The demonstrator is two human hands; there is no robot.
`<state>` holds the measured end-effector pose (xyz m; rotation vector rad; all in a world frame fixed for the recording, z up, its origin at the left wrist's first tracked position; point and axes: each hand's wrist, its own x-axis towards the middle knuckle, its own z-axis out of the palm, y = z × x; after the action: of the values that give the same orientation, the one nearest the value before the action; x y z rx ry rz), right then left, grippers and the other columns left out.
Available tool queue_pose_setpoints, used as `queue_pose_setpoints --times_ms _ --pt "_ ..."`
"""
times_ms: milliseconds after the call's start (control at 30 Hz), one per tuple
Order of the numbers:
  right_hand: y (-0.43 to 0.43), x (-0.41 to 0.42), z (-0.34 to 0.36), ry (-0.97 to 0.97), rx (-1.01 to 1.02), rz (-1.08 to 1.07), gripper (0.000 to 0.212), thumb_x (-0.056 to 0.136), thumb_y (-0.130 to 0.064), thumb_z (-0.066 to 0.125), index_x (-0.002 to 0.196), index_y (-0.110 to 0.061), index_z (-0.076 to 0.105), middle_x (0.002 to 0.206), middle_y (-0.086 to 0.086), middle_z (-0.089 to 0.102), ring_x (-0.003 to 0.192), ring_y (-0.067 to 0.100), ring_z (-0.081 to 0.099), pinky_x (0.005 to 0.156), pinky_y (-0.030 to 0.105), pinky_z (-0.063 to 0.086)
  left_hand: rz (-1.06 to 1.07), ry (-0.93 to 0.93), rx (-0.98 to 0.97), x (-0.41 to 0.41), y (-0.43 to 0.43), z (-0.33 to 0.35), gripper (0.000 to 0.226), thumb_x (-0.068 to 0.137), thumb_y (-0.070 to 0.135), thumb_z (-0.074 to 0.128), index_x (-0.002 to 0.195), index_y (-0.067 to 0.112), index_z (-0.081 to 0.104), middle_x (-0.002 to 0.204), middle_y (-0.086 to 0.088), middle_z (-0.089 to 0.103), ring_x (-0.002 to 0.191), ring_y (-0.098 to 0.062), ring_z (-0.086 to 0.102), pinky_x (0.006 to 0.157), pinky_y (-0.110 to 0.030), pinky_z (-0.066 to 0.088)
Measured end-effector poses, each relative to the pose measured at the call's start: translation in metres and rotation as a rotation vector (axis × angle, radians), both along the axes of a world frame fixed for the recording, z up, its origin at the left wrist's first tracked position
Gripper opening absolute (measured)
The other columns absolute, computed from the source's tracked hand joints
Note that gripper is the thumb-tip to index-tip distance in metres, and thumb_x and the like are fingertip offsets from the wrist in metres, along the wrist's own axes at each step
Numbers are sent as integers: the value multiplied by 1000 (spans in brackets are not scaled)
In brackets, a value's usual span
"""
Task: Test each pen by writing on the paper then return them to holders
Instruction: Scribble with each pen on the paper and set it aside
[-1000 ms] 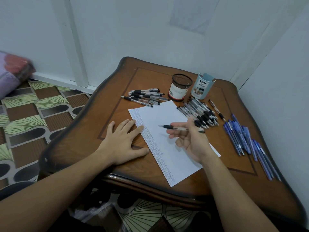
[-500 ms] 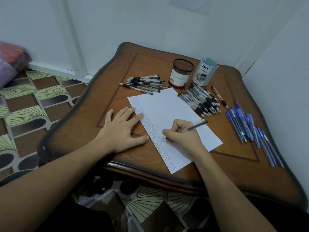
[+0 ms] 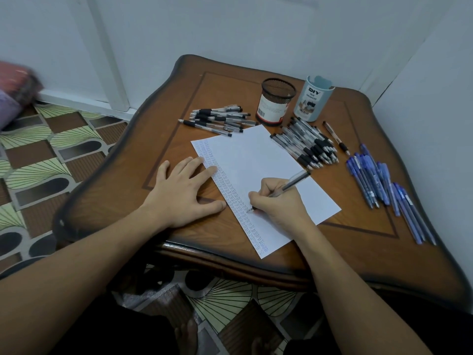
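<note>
The fingers (image 3: 259, 198) of the right hand (image 3: 279, 204) are curled round a clear pen (image 3: 294, 181) with a dark cap end. They pinch it low on the barrel, and its tip touches the sheet of paper (image 3: 256, 155). The barrel slants up and away toward the right edge of the desk (image 3: 179, 228). The tip sits just right of a column of small blue writing (image 3: 230, 196) that runs down the sheet's left margin.

The left hand (image 3: 179, 192) lies flat and spread, holding nothing. Its palm is on the wood, and its fingertips and thumb press on the left margin of the paper. The sheet lies at a slant in the middle of the desk, with its nearest corner close to the near edge.

Beyond the sheet's far left corner lies a heap of black-grip pens (image 3: 217, 119). Toward the far edge two holders stand upright side by side. One is a black mesh holder (image 3: 277, 101) with a white label, and to its right is a pale blue holder (image 3: 313, 102) marked "DIY". Neither shows any pens inside. Just in front of them, off the sheet's far right corner, is a second heap of black pens (image 3: 307, 146), with a single brownish pen (image 3: 335, 137) beside it. A row of blue pens (image 3: 371, 179) stretches along the right edge.

The desk fills a corner between pale walls. Patterned flooring (image 3: 38, 162) shows past its left edge, with a blurred pink and purple bundle (image 3: 12, 96) on it.
</note>
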<state>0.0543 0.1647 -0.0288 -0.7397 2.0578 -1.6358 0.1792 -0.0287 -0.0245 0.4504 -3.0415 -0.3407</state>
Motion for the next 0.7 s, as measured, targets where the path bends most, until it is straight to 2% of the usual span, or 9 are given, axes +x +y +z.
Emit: queue_pose_setpoints --times_ms 100,233,400,500,600,700 --pt "0 0 1 17 0 3 43 72 -10 68 48 -18 33 56 8 33 59 21 38 62 35 35 1 -1 -7 0 -1 -1 95 67 90 13 149 44 23 161 6 15 149 -16 6 117 -55 -1" --pt "1 -1 0 -29 -39 5 50 78 2 67 48 -19 33 55 5 29 53 13 40 56 27 41 -2 11 6 1 0 -1 95 67 90 14 149 43 24 161 5 17 149 -16 7 117 -55 -1" --pt "1 -1 0 -13 -43 -3 43 73 -6 66 53 -7 29 59 14 26 59 20 36 60 33 38 4 22 4 0 1 -1 96 67 90 14 149 43 25 161 6 17 149 -15 8 117 -55 0" --pt "2 1 1 -7 -51 -2 42 77 1 65 56 -2 29 64 23 24 63 23 37 54 26 41 2 11 3 1 0 -2 95 67 90 14 149 44 24 161 6 16 149 -16 7 117 -55 0" --pt "2 2 3 -5 -38 -5 46 79 5 64 54 -10 28 62 16 23 62 21 35 53 23 42 2 25 7 0 0 -2 95 68 90 16 149 43 26 161 5 18 149 -16 8 117 -56 1" --pt "3 0 3 -14 -41 -6 48 79 5 63 54 -14 26 61 12 21 62 22 33 57 29 40 2 10 2 0 0 -1 95 67 90 14 149 44 24 161 6 16 149 -16 7 117 -55 0"
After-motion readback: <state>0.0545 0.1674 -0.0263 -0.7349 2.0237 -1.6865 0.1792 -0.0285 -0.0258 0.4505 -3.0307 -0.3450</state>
